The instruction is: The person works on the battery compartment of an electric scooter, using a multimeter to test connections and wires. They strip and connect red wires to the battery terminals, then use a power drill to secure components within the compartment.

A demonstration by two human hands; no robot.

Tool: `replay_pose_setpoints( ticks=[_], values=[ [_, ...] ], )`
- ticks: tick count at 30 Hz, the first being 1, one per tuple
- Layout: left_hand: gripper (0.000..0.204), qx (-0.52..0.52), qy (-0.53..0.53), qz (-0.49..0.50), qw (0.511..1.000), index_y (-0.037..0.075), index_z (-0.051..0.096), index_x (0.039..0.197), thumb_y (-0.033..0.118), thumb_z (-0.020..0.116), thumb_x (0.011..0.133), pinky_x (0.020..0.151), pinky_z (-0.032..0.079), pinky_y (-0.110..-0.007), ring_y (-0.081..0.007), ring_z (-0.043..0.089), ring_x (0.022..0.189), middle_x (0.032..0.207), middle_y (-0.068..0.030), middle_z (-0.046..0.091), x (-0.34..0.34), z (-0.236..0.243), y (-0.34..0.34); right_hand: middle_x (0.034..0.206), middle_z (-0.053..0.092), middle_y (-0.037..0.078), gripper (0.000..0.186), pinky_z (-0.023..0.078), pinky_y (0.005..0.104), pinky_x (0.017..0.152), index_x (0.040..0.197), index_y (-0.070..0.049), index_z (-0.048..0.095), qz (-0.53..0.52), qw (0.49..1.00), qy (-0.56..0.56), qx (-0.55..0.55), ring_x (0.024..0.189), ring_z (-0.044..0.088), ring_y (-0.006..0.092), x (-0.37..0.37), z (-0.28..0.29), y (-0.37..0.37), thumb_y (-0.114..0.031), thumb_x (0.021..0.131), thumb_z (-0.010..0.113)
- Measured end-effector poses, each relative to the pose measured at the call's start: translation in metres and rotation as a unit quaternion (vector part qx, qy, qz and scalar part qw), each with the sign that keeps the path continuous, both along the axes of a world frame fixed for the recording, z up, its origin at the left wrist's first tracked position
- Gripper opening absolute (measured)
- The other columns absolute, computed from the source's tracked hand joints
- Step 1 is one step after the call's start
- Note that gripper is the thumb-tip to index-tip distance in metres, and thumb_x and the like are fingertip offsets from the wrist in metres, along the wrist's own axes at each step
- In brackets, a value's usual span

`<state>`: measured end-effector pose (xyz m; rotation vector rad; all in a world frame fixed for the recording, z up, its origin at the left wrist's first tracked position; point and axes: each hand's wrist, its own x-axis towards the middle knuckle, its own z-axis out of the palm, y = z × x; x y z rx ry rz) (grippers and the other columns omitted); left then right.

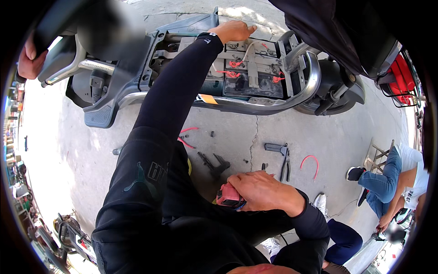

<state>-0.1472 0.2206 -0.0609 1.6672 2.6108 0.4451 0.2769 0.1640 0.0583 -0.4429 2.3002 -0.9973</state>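
A scooter frame (315, 73), its seat area uncovered, stands ahead of me. In its open compartment sit several dark batteries (262, 84) with red-capped terminals (233, 74) and light wires. Stretched over the compartment, my left hand (230, 31) is at its far edge; most of the fingers are hidden, so whether they hold anything is unclear. Low before my body, my right hand (267, 189) is closed around a red and dark tool (229, 196), which looks like a cordless power tool. Its front end is hidden.
On the concrete lie red-handled pliers (188, 138), black-handled pliers (285, 166), a black bracket (213, 165) and a red wire (310, 165). Another person's hand (32, 61) is by the handlebar at upper left. A person in jeans (385, 182) sits at right.
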Motion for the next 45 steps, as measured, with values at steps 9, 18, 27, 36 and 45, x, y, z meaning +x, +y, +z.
replay_pose_setpoints(
  ticks=[9, 18, 27, 36, 45],
  values=[
    [0.084, -0.124, -0.129, 0.080, 0.981, -0.001, 0.067, 0.124, 0.068, 0.026, 0.100, 0.109, 0.040, -0.050, -0.0460, 0.056, 0.126, 0.131, -0.0292, 0.061, 0.021, -0.018, 0.021, 0.102, 0.065, 0.021, 0.062, 0.052, 0.0474, 0.079, 0.116, 0.002, 0.053, -0.015, 0.999, -0.035, 0.013, 0.094, 0.066, 0.0427, 0.031, 0.016, 0.004, -0.015, 0.066, 0.085],
    [0.079, -0.078, -0.150, -0.043, 0.985, 0.003, 0.058, 0.137, 0.063, 0.020, 0.103, 0.112, 0.039, -0.043, -0.0337, 0.057, 0.129, 0.136, -0.0194, 0.062, -0.002, 0.006, -0.016, 0.099, 0.064, 0.021, 0.058, 0.051, 0.0469, 0.079, 0.112, 0.001, 0.053, -0.029, 0.999, -0.011, 0.008, 0.093, 0.065, 0.0425, 0.031, 0.012, 0.007, -0.018, 0.068, 0.085],
    [0.076, -0.139, -0.245, 0.260, 0.924, 0.003, 0.053, 0.139, 0.066, 0.035, 0.102, 0.071, 0.057, -0.032, -0.0229, 0.072, 0.089, 0.105, -0.0196, 0.068, -0.083, 0.041, -0.153, 0.096, 0.065, 0.020, 0.053, 0.051, 0.0474, 0.079, 0.108, 0.001, 0.054, 0.009, 0.999, 0.051, 0.001, 0.093, 0.065, 0.0410, 0.010, 0.007, -0.004, -0.023, 0.071, 0.084],
    [0.076, -0.116, -0.251, 0.212, 0.937, 0.008, 0.028, 0.157, 0.046, 0.057, 0.097, 0.109, 0.044, -0.032, -0.0251, 0.050, 0.135, 0.152, -0.0149, 0.046, -0.019, 0.052, -0.159, 0.094, 0.065, 0.019, 0.053, 0.051, 0.0471, 0.078, 0.106, 0.001, 0.054, 0.001, 0.998, 0.050, 0.041, 0.093, 0.066, 0.0407, 0.021, 0.010, -0.011, -0.022, 0.070, 0.085],
    [0.066, -0.101, -0.267, 0.209, 0.935, 0.002, 0.029, 0.155, 0.036, 0.051, 0.103, 0.104, 0.049, -0.036, -0.0304, 0.052, 0.136, 0.150, -0.0145, 0.051, -0.006, 0.054, -0.137, 0.093, 0.065, 0.020, 0.052, 0.052, 0.0480, 0.078, 0.105, 0.002, 0.054, 0.001, 0.997, 0.056, 0.051, 0.092, 0.066, 0.0415, 0.011, 0.009, -0.012, -0.024, 0.071, 0.084]
  ],
)
